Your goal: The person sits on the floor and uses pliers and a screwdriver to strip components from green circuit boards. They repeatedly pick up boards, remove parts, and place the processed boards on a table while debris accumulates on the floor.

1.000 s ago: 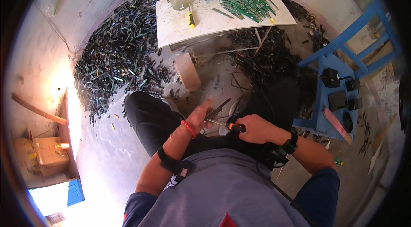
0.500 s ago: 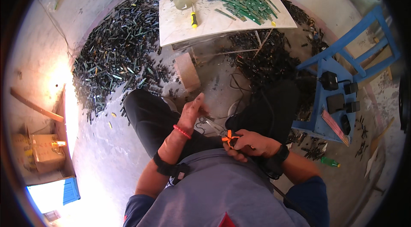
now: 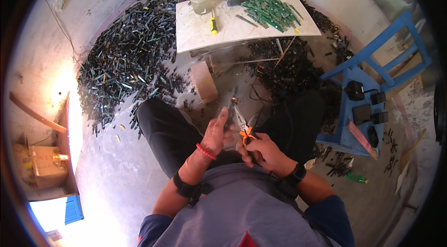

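My right hand (image 3: 266, 150) is wrapped round the orange handles of a pair of pliers (image 3: 241, 121). Their metal jaws point up and slightly left, close beside a narrow dark strip-like piece (image 3: 234, 99). That piece stands out above the fingers of my left hand (image 3: 218, 130), which is closed on it; a small brownish part shows near its middle. Whether the jaws touch the piece, I cannot tell. Both hands are held above my lap, between my knees.
Ahead stands a white-topped table (image 3: 209, 42) bearing green strips (image 3: 270, 11), a yellow-handled screwdriver (image 3: 213, 25) and a cloudy container (image 3: 200, 2). A heap of dark strips (image 3: 125, 65) covers the left floor. A brick-like block (image 3: 204, 82) and blue chair (image 3: 344, 128) stand nearby.
The pliers have swung from pointing up-left to pointing more upward, moving slightly away from me. My left hand has shifted right and turned, and the dark piece now shows above it.
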A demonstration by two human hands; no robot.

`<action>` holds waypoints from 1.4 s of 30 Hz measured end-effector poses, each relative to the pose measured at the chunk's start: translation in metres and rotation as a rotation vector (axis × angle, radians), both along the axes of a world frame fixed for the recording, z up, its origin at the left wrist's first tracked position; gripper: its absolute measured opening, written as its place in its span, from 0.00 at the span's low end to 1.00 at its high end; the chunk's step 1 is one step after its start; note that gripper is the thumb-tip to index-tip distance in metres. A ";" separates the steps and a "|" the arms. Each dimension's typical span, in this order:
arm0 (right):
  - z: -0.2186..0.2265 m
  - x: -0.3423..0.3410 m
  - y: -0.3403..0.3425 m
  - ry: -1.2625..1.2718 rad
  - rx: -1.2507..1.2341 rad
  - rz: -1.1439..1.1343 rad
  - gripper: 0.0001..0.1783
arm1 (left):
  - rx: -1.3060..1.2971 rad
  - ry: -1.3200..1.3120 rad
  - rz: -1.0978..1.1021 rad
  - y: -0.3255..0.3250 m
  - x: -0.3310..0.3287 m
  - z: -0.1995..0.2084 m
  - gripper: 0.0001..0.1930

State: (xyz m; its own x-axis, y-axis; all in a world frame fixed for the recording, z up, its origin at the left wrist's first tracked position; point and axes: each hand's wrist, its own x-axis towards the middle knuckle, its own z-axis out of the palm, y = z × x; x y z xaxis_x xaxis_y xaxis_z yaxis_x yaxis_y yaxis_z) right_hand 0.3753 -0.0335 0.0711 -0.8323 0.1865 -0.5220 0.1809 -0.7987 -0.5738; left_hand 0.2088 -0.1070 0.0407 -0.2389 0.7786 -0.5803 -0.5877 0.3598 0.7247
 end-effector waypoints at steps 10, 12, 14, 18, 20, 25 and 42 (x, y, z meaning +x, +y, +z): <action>0.006 0.011 0.045 -0.230 1.674 0.306 0.14 | -0.028 -0.280 0.006 -0.012 -0.006 0.003 0.26; 0.012 0.015 0.044 -0.232 1.505 0.345 0.15 | -0.003 -0.342 0.036 -0.014 -0.010 0.001 0.26; 0.006 0.020 0.043 -0.203 1.358 0.352 0.15 | 0.025 -0.368 0.061 -0.015 -0.012 0.000 0.26; -0.017 0.023 0.036 -0.163 0.767 0.297 0.15 | 0.040 -0.397 0.050 -0.015 -0.013 -0.003 0.26; -0.016 0.019 0.033 -0.119 0.501 0.284 0.16 | 0.047 -0.387 0.052 -0.014 -0.012 -0.002 0.26; 0.004 0.011 0.029 -0.069 0.302 0.323 0.18 | 0.026 -0.311 0.085 -0.014 -0.011 -0.003 0.26; -0.001 -0.010 -0.003 0.188 -0.266 0.162 0.20 | -0.031 -0.046 0.131 -0.014 -0.006 -0.009 0.28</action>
